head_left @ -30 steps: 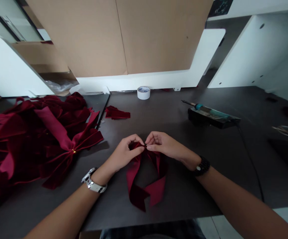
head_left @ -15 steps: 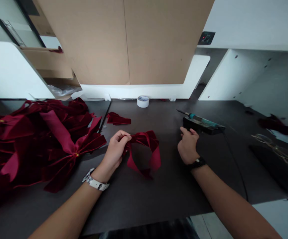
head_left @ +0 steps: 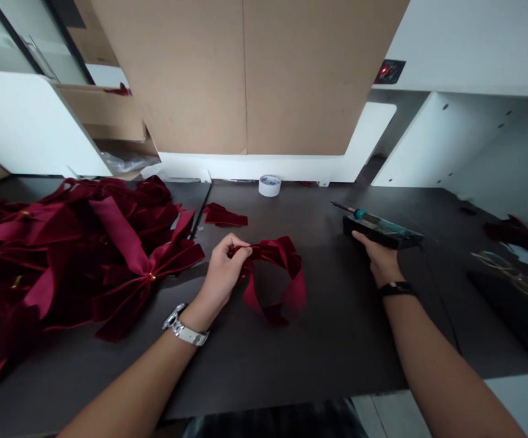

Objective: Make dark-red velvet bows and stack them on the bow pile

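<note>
My left hand (head_left: 222, 272) is closed in a pinch on the gathered middle of a dark red velvet ribbon (head_left: 277, 277). The ribbon's loops curl on the dark table just right of that hand. My right hand (head_left: 381, 260) is out to the right, pressed against the near edge of a black stand (head_left: 389, 234). A soldering iron with a teal handle (head_left: 365, 215) lies on that stand. The right hand's fingertips are hidden against the stand, so its grip is unclear.
A big heap of finished dark red bows (head_left: 63, 243) covers the table's left side. A ribbon scrap (head_left: 224, 215) and a white tape roll (head_left: 269, 185) lie near the back edge. The iron's black cable (head_left: 441, 298) runs toward the front right. More ribbon (head_left: 514, 234) lies at the far right.
My right hand let go of the ribbon and moved right to the soldering iron stand. My left hand kept its pinch and lifted the ribbon slightly left.
</note>
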Motion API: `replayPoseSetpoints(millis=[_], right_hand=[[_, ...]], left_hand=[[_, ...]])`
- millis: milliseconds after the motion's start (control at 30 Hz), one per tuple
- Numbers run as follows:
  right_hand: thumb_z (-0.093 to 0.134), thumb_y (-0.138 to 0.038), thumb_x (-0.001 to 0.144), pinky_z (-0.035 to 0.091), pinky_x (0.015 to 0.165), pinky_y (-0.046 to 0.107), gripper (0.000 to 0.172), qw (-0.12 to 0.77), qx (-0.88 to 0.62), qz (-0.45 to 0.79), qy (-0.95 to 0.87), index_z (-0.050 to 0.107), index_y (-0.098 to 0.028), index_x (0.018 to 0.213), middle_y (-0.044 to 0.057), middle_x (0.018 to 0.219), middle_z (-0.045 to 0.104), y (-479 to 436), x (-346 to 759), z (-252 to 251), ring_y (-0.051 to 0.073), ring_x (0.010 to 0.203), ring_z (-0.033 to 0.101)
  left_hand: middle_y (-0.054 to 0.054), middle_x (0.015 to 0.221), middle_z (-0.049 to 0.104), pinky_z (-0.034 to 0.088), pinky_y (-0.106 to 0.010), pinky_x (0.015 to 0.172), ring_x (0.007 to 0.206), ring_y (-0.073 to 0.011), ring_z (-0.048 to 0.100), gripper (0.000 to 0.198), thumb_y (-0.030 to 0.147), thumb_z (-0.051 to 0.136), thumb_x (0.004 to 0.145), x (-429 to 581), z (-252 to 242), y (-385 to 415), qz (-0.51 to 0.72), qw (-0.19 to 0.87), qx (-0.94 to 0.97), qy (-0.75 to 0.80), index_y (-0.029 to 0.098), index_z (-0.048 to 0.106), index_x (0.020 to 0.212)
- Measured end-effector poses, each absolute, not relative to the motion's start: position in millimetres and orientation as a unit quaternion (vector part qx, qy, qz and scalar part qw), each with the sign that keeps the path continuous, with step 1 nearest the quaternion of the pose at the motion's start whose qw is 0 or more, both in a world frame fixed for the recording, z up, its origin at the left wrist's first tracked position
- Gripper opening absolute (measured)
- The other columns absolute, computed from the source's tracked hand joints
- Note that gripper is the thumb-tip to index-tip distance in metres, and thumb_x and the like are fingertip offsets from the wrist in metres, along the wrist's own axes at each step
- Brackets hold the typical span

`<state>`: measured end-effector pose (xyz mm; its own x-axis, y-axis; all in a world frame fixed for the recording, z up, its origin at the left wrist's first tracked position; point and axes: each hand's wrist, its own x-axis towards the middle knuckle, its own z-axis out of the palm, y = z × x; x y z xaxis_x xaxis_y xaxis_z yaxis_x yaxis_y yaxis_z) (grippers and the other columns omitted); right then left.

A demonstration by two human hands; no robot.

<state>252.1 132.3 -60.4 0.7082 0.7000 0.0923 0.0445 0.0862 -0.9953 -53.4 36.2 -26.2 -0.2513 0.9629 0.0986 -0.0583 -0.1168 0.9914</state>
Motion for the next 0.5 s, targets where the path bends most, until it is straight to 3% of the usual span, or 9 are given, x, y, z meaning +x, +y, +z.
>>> replayPoseSetpoints(millis=[133,233,367,500], right_hand=[[0.081,-0.022,0.041,0.044,0.104,0.044,0.053,0.740,-0.538,0.253,-0.313,0.059,-0.014,0.089,0.006,0.102,0.066,127.5,233.8,-44.1,0.023,0.102,0.062],[0.079,-0.030,0.050,0.041,0.106,0.045,0.048,0.766,-0.464,0.267,-0.355,0.058,-0.018,0.092,0.002,0.100,0.066,114.7,210.2,-26.7,0.020,0.103,0.062],[0.069,-0.040,0.064,0.044,0.100,0.047,0.040,0.725,-0.450,0.306,-0.423,0.061,-0.020,0.098,0.005,0.103,0.066,88.1,182.8,-17.8,0.023,0.106,0.061],[0.074,-0.040,0.060,0.039,0.102,0.057,0.041,0.643,-0.523,0.272,-0.489,0.066,-0.021,0.095,0.006,0.101,0.068,61.9,176.4,-33.2,0.028,0.100,0.061]], left_hand=[[0.004,0.061,0.048,0.033,-0.021,0.055,0.058,-0.0098,0.042,0.010,0.021,0.062,0.067,-55.1,-28.5,38.6,0.624,0.371,0.465,0.508,0.018,0.053,0.063],[0.004,0.062,0.048,0.035,-0.023,0.061,0.062,-0.0105,0.044,0.011,0.017,0.061,0.068,-57.3,-27.6,39.6,0.651,0.314,0.471,0.506,0.018,0.052,0.062],[0.004,0.064,0.050,0.036,-0.023,0.063,0.063,-0.0111,0.045,0.012,0.017,0.060,0.070,-62.9,-23.8,41.2,0.697,0.263,0.448,0.495,0.019,0.051,0.064],[0.004,0.063,0.050,0.035,-0.023,0.060,0.061,-0.0108,0.044,0.014,0.018,0.061,0.070,-68.4,-17.4,42.7,0.727,0.256,0.399,0.496,0.019,0.048,0.063]])
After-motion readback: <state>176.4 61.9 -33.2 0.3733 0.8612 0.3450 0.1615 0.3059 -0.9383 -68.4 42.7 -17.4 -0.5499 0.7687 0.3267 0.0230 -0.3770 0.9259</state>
